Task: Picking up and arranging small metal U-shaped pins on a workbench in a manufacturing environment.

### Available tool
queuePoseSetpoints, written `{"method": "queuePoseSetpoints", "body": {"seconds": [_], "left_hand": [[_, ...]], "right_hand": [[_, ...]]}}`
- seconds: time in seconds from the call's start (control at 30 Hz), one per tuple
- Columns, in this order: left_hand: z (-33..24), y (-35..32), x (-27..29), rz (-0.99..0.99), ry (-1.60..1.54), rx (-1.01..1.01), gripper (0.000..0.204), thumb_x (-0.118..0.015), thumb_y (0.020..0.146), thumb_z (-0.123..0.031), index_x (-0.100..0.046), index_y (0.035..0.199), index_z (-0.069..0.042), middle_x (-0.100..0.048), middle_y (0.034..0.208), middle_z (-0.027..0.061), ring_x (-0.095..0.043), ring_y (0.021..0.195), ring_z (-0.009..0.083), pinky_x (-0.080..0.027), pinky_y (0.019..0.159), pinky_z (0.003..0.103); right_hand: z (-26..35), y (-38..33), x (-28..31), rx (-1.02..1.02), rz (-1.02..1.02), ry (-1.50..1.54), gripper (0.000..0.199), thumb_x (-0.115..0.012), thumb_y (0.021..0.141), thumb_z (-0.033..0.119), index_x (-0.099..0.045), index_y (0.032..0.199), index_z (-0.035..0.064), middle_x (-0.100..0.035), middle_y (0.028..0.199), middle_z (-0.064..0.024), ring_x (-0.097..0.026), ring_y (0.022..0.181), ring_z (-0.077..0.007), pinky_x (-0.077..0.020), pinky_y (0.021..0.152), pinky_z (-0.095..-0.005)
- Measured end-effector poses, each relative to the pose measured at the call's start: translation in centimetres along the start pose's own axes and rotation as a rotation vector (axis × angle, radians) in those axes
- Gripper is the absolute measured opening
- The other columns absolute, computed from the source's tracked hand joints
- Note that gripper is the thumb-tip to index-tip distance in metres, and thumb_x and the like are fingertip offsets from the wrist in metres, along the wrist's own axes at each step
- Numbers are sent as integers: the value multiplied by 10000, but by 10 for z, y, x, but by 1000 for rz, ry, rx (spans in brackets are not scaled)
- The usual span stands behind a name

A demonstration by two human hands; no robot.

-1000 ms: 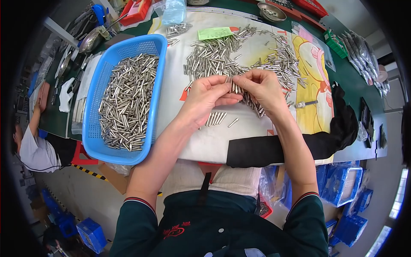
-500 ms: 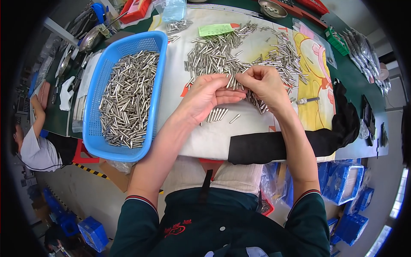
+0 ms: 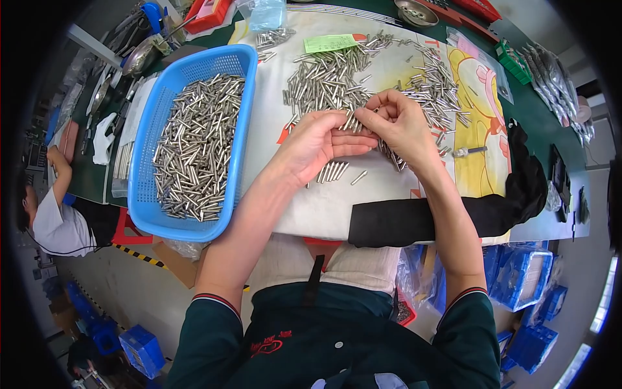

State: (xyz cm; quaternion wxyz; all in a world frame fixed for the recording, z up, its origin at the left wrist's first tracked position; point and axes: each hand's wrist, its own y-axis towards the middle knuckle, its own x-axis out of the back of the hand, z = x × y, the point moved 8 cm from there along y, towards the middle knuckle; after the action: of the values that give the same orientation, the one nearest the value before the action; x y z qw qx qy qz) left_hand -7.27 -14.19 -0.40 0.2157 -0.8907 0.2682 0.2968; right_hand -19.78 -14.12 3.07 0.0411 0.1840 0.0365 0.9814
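Observation:
My left hand (image 3: 310,146) is turned palm up over the cloth, its fingers curled under several small metal pins (image 3: 352,122). My right hand (image 3: 405,129) meets it from the other side, thumb and forefinger pinched together at those pins; the fingertips partly cover what they grip. Beyond both hands spreads a loose heap of the same silvery pins (image 3: 317,81). Closer to me, a short row of pins (image 3: 332,172) lies side by side, with a single pin (image 3: 359,177) apart to its right.
A blue plastic basket (image 3: 249,97) full of pins stands left of my forearm. On the heap rests a green paper slip (image 3: 329,43). A black cloth sleeve (image 3: 392,222) lies under my right forearm, and a metal bolt-like part (image 3: 470,152) sits farther right. Another person (image 3: 61,223) is at far left.
The whole view has shifted slightly. My right fingers have flexed a little at the pins, while both hands stay together over the same spot.

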Motion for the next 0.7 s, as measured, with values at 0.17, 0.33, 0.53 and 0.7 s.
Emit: {"method": "queuePoseSetpoints", "body": {"seconds": [0.17, 0.33, 0.53, 0.7], "left_hand": [[3, -1, 0, 11, -18, 7, 241, -398, 914, -119, -513, 976, 84, -606, 951, 265, -644, 884, 363, -564, 775, 391], [6, 1, 3, 12, -97, 54, 255, -397, 918, -141, -512, 972, 80, -602, 972, 281, -640, 884, 372, -559, 787, 389], [-1, 0, -1, 73, -42, 20, 297, -458, 942, -193, -520, 1035, 82, -613, 981, 280, -654, 878, 306, -567, 754, 337], [5, -6, 6, 44, -43, 0, 282, -480, 940, -184, -533, 1068, 63, -626, 972, 253, -661, 838, 251, -567, 719, 295]], "right_hand": [[2, -3, -8, 8, 31, 3, 223, -694, 784, 181, -594, 776, -18, -520, 568, 19, -441, 509, -28, -346, 455, -196], [4, -4, -10, 49, -10, -8, 270, -678, 806, 229, -595, 746, -20, -514, 537, 1, -444, 474, -46, -356, 436, -219], [14, -6, 1, 138, -123, 91, 357, -554, 909, 282, -588, 754, -38, -515, 562, -11, -460, 535, -65, -381, 485, -247], [14, -5, 10, 211, -200, 87, 357, -548, 913, 269, -583, 724, -32, -434, 522, 16, -349, 507, -53, -298, 450, -248]]}}
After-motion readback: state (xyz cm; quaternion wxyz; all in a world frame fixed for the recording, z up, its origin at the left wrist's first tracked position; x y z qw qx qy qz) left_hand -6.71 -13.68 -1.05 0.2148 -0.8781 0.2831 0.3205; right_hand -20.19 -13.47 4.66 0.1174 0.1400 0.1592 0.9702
